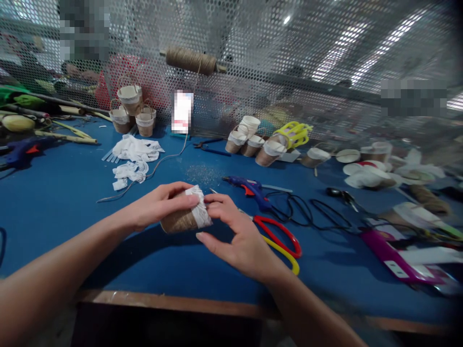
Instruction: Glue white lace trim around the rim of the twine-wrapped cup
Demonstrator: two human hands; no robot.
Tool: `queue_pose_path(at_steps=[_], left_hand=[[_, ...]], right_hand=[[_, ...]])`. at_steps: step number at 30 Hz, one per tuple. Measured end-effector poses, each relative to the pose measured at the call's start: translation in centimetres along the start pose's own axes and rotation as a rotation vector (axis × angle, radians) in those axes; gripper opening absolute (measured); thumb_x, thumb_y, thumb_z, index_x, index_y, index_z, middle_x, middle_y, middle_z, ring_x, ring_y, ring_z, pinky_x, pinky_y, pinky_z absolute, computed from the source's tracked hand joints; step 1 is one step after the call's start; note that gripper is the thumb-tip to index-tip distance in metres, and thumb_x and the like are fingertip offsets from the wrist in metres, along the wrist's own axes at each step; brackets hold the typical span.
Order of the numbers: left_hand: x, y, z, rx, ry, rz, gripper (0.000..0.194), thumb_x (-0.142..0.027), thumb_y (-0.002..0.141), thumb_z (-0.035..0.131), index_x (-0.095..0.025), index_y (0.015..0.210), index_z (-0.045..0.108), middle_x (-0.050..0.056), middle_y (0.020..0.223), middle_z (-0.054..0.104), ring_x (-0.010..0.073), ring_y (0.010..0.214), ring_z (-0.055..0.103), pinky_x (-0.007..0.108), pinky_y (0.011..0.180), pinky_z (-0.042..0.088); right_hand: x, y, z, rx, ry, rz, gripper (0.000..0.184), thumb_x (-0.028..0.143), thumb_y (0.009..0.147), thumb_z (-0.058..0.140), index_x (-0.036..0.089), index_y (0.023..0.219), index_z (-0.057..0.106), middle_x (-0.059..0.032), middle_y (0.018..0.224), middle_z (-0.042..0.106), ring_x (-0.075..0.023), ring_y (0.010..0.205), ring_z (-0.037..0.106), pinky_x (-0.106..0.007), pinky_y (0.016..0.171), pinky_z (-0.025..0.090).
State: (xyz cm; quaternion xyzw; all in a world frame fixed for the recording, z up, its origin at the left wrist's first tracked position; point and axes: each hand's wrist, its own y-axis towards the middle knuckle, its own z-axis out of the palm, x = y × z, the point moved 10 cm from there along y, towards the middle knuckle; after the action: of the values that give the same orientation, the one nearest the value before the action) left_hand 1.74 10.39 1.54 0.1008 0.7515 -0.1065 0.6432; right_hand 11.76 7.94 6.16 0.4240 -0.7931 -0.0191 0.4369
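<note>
My left hand [162, 205] is wrapped around a small twine-covered cup [181, 222], tilted on its side with its mouth to the right. White lace trim [198, 206] circles the rim under my left thumb. Beside the mouth, my right hand [235, 231] is open, thumb and fingers apart; its fingertips are close to the rim, and I cannot tell whether they touch it. Scissors [277, 236] with red and yellow handles lie partly hidden behind my right hand. A blue glue gun [249, 189] rests beyond them.
Finished-looking cups [132, 108] stand at the back left, and several more cups [253, 140] at the back right. White lace [135, 149] lies left of a loose twine. A twine spool [191, 60] hangs on the mesh above a lit phone [182, 112]. Black cable [318, 217] loops rightward.
</note>
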Motion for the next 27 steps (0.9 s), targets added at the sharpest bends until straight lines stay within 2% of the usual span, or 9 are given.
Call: queue_pose_path(at_steps=[3, 7, 11, 14, 17, 23, 27], left_hand=[[-0.3, 0.0, -0.6, -0.086, 0.155, 0.029, 0.045, -0.048, 0.075, 0.055, -0.017, 0.108, 0.055, 0.010, 0.106, 0.065, 0.0236, 0.095, 0.060, 0.036, 0.080, 0.047], [-0.9, -0.3, -0.2, -0.103, 0.280, 0.048, 0.049, -0.049, 0.077, 0.053, -0.015, 0.113, 0.052, 0.009, 0.109, 0.063, 0.0232, 0.098, 0.058, 0.038, 0.086, 0.044], [-1.1, -0.6, 0.2, -0.103, 0.277, 0.048, 0.051, -0.046, 0.078, 0.052, -0.014, 0.117, 0.048, 0.009, 0.111, 0.061, 0.0223, 0.097, 0.057, 0.035, 0.085, 0.045], [-1.1, -0.6, 0.3, -0.123, 0.267, 0.054, 0.052, -0.048, 0.079, 0.049, -0.014, 0.118, 0.047, 0.009, 0.109, 0.061, 0.0220, 0.096, 0.057, 0.034, 0.083, 0.046], [-1.0, -0.7, 0.3, -0.144, 0.291, 0.060, 0.054, -0.049, 0.079, 0.049, -0.014, 0.120, 0.045, 0.009, 0.108, 0.061, 0.0217, 0.093, 0.058, 0.034, 0.080, 0.046], [-1.5, -1.0, 0.7, -0.152, 0.412, 0.111, 0.053, -0.047, 0.082, 0.047, -0.015, 0.124, 0.043, 0.010, 0.107, 0.061, 0.0204, 0.088, 0.057, 0.034, 0.079, 0.045], [-1.4, -1.0, 0.9, -0.137, 0.390, 0.099, 0.050, -0.044, 0.086, 0.040, -0.014, 0.126, 0.041, 0.009, 0.102, 0.061, 0.0202, 0.087, 0.057, 0.035, 0.079, 0.044]], right_hand=[[-0.3, -0.1, -0.4, -0.032, 0.030, 0.027, 0.020, 0.025, 0.074, 0.065, 0.021, 0.091, 0.055, -0.0096, 0.108, 0.055, -0.0223, 0.108, 0.050, -0.043, 0.093, 0.041], [-1.1, -0.1, -0.7, -0.086, 0.067, 0.080, 0.004, 0.025, 0.082, 0.055, 0.021, 0.082, 0.056, -0.0072, 0.101, 0.057, -0.0192, 0.102, 0.053, -0.041, 0.091, 0.042], [-1.6, -0.1, -0.7, -0.104, 0.082, 0.127, 0.010, 0.022, 0.083, 0.052, 0.020, 0.074, 0.055, -0.0061, 0.096, 0.058, -0.0176, 0.098, 0.055, -0.038, 0.090, 0.043], [-1.4, -0.1, -0.8, -0.108, 0.104, 0.125, 0.006, 0.025, 0.082, 0.054, 0.020, 0.079, 0.057, -0.0072, 0.097, 0.059, -0.0182, 0.099, 0.054, -0.037, 0.090, 0.042], [-1.3, -0.1, -0.9, -0.119, 0.112, 0.109, 0.010, 0.029, 0.081, 0.056, 0.020, 0.086, 0.057, -0.0073, 0.098, 0.060, -0.0186, 0.099, 0.055, -0.038, 0.090, 0.043], [-2.1, -0.2, -0.8, -0.145, 0.086, 0.155, 0.011, 0.024, 0.084, 0.050, 0.020, 0.077, 0.057, -0.0051, 0.092, 0.061, -0.0168, 0.093, 0.056, -0.036, 0.086, 0.043], [-2.2, -0.2, -0.8, -0.141, 0.124, 0.175, 0.013, 0.023, 0.084, 0.049, 0.020, 0.075, 0.057, -0.0058, 0.094, 0.062, -0.0167, 0.092, 0.055, -0.036, 0.086, 0.042]])
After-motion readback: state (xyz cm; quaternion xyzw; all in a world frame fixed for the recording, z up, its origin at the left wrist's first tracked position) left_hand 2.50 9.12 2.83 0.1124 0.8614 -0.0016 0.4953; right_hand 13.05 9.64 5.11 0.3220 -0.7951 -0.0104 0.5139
